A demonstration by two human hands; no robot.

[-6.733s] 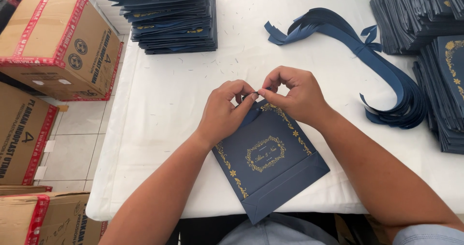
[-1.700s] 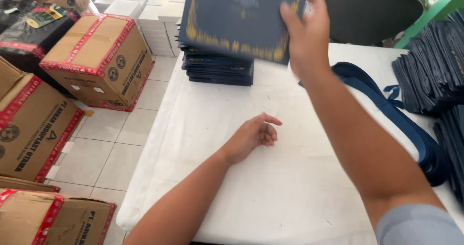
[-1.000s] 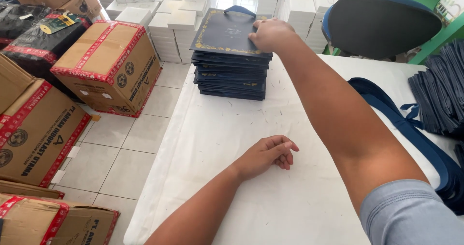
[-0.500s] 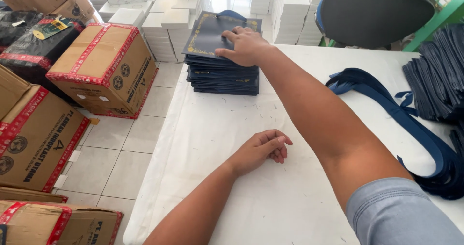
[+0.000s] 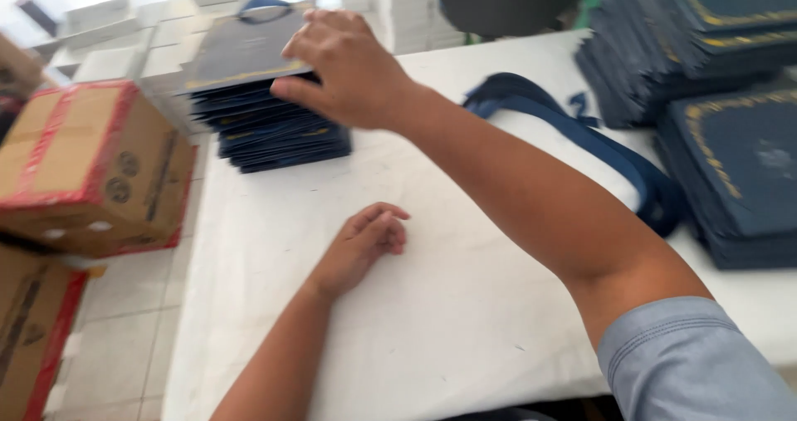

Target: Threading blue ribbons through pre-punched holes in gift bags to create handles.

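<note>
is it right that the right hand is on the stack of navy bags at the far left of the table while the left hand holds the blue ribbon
Not quite. The head view shows the left hand resting loosely curled on the white table, holding nothing; the blue ribbon lies apart from it. The right hand is indeed on the stack of navy bags at the far left.

Dark blue ribbon (image 5: 581, 139) lies at two o'clock on the white table (image 5: 465, 321); taped cardboard boxes (image 5: 91, 168) stand at nine o'clock on the tiled floor (image 5: 116, 346).
</note>
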